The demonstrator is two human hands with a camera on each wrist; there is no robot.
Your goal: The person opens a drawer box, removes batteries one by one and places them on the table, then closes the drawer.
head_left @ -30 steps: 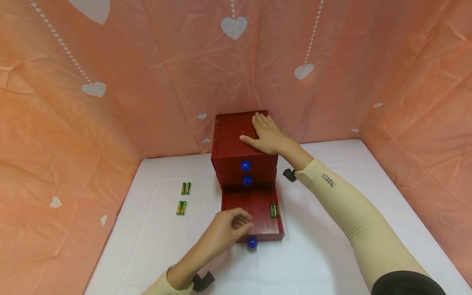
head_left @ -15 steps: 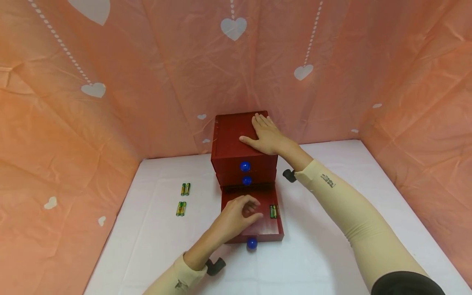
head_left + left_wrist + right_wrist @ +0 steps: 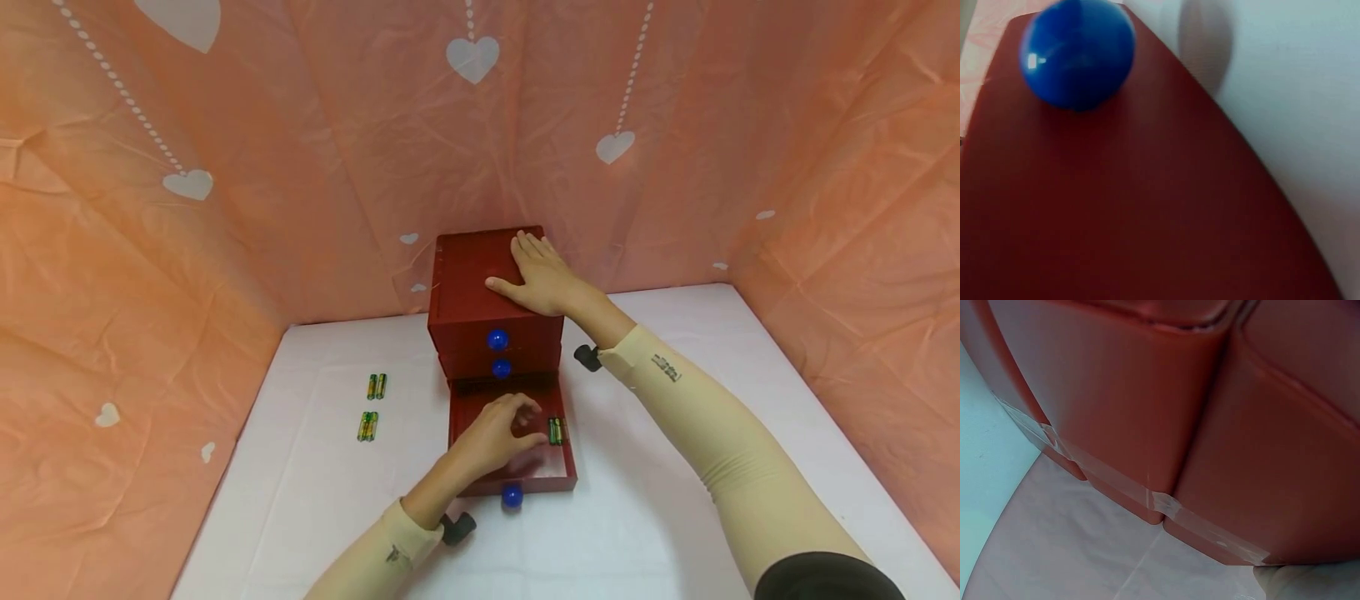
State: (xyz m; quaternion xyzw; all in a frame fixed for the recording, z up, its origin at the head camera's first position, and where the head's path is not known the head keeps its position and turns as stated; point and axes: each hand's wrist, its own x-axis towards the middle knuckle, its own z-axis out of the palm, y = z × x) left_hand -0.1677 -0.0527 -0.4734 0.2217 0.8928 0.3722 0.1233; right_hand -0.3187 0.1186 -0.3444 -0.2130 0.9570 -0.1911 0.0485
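Note:
A dark red drawer unit (image 3: 468, 279) stands at the back of the table, its bottom drawer (image 3: 551, 484) pulled out. My right hand (image 3: 543, 279) rests on the unit's top with the fingers straight and spread. Over the pulled-out drawer hovers my left hand (image 3: 495, 437), fingers loosely bent and thumb apart, holding nothing. Just right of its fingertips, two green-and-gold batteries (image 3: 555, 431) lie side by side against the drawer's right wall. In the left wrist view, the drawer front (image 3: 1141, 187) and its blue knob (image 3: 1079, 56) fill much of the picture; the left hand is not visible there.
Two pairs of batteries, a far pair (image 3: 377, 386) and a near pair (image 3: 367, 426), lie on the white tablecloth (image 3: 315, 492) left of the unit. Two blue knobs mark the upper drawers, which are pushed in. Clear tape (image 3: 1116, 475) runs along the unit's side.
My left hand has moved right and slightly away from me across the pulled-out drawer, closer to the batteries inside. The right hand has stayed on top of the unit.

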